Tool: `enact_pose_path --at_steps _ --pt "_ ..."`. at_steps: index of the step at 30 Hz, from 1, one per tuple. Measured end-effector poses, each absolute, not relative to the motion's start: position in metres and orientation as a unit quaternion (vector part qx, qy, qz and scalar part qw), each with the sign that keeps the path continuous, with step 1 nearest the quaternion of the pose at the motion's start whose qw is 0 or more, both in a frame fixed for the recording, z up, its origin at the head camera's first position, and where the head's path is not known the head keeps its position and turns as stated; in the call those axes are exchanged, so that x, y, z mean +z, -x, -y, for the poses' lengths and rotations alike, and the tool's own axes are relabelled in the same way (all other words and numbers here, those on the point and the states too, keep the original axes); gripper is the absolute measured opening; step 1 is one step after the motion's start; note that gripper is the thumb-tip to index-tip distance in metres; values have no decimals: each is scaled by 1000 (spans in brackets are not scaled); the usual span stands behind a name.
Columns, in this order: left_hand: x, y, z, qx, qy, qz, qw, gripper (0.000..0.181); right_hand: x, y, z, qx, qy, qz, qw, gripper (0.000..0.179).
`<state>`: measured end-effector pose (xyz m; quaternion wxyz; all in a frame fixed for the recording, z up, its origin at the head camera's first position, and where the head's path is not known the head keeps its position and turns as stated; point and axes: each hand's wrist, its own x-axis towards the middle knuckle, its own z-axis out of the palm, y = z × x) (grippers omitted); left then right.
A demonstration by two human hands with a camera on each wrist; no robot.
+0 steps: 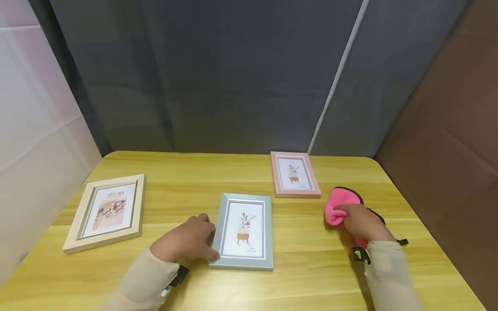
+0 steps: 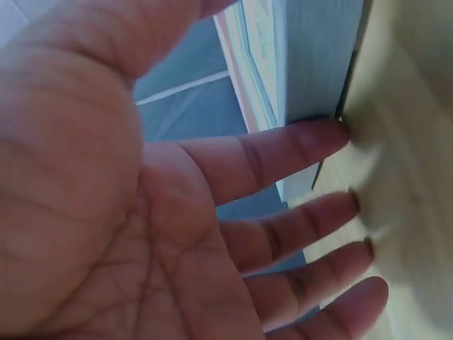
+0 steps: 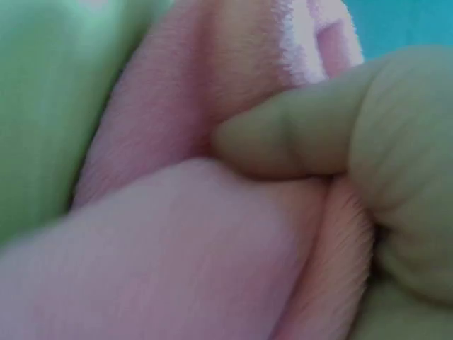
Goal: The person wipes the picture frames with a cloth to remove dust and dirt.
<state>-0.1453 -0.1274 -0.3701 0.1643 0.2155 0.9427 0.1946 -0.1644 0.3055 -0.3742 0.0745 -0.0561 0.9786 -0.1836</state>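
Observation:
A grey-blue picture frame [image 1: 269, 233] with a potted-plant print lies at the front middle of the table. My left hand [image 1: 188, 239] is at its left side, the thumb at the lower left corner. In the left wrist view, the fairly straight index finger [image 2: 283, 152] touches the frame's side edge [image 2: 318, 64], while the other fingertips reach down to the tabletop. Over on the right, my right hand [image 1: 365, 222] grips a bunched pink cloth [image 1: 340, 201] with dark edging. The right wrist view shows the thumb [image 3: 290, 138] pressed into the fluffy cloth [image 3: 156, 120]; the fingers are mostly covered by it.
A pink picture frame [image 1: 317, 192] lies near the table's back edge, right of centre. At the left lies a cream picture frame [image 1: 79, 211]. The wood-grain table [image 1: 179, 185] is bordered by a dark grey sheet [image 1: 233, 86] behind and a brown one [image 1: 455, 129] at right.

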Motion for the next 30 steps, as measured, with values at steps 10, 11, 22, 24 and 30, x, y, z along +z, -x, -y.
enact_pose_path --at_steps 10,11,22,24,30 --pt "-377 135 121 179 -200 -949 165 78 -344 144 -234 -217 217 -952 -18 58" --pt "-377 135 121 178 -202 -949 165 79 -343 142 -227 -213 225 -951 -4 57" --pt "-377 137 119 170 -202 -950 167 83 -363 152 -246 -109 129 -984 52 35" --pt "-378 138 119 172 -206 -949 167 83 -366 156 -256 -100 103 -989 45 39" --pt "-376 138 118 172 -205 -949 169 84 -354 154 -268 -159 98 -982 -6 43"
